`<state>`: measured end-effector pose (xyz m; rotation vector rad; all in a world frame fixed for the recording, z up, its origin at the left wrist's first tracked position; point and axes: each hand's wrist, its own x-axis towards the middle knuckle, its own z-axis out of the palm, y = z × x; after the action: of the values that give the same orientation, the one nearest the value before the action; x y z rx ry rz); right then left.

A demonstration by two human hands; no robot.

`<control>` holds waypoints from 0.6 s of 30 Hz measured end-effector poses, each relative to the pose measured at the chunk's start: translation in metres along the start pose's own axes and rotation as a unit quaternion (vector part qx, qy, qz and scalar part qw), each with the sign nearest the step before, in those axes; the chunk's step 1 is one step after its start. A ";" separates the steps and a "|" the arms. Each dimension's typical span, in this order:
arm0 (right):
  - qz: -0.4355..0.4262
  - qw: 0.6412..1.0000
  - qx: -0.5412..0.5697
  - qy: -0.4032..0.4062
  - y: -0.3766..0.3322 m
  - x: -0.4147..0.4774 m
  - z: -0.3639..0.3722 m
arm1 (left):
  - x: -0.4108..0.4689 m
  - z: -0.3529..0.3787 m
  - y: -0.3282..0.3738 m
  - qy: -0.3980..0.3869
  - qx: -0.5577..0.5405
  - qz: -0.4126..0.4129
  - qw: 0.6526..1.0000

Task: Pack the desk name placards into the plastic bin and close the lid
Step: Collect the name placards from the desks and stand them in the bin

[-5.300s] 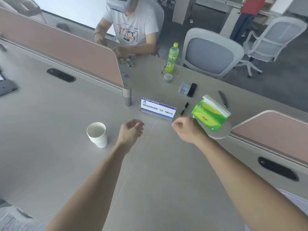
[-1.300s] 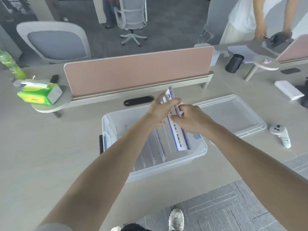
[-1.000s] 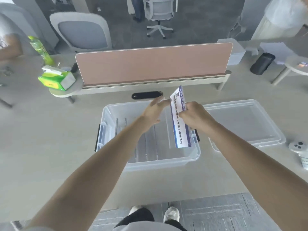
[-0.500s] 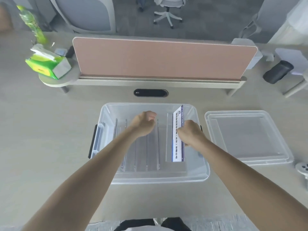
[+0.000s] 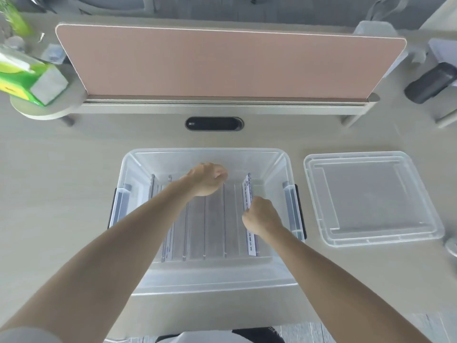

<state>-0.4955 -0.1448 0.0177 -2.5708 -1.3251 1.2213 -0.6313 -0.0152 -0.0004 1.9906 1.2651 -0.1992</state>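
Head view: the placard [image 5: 248, 194], held tilted above the bin [image 5: 207, 280] a second ago, now stands on edge inside it at the right end of the row, under the right hand [image 5: 261, 217], which is still pinched on its top edge. The left hand [image 5: 206, 178] hangs loosely curled over the row, holding nothing. Likely next: let go, then fetch the lid [image 5: 371, 196], lying to the right of the right hand.

Inside the clear bin [image 5: 210, 278], the right hand [image 5: 261, 216] grips a printed placard [image 5: 248, 188] on edge; the lid [image 5: 371, 196] lies just right of the bin.
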 end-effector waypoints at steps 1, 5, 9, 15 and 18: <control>0.001 1.000 -0.003 -0.004 -0.001 0.001 0.001 | 0.003 0.001 0.000 -0.004 0.013 -0.003 1.000; 0.002 1.000 -0.008 -0.021 -0.004 0.004 0.002 | 0.008 0.004 0.000 0.004 0.024 -0.017 1.000; -0.005 0.999 -0.020 -0.030 -0.005 0.003 0.000 | 0.007 0.003 0.001 0.006 0.025 -0.020 0.999; -0.019 0.998 -0.031 -0.041 -0.012 0.000 0.002 | 0.009 0.004 0.000 0.007 0.009 -0.032 0.999; -0.017 0.999 -0.023 -0.042 -0.013 0.000 0.004 | 0.008 0.005 0.001 0.009 -0.004 -0.040 0.999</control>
<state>-0.5073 -0.1375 0.0194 -2.5420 -1.4222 1.3239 -0.6256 -0.0136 -0.0076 1.9395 1.3566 -0.2157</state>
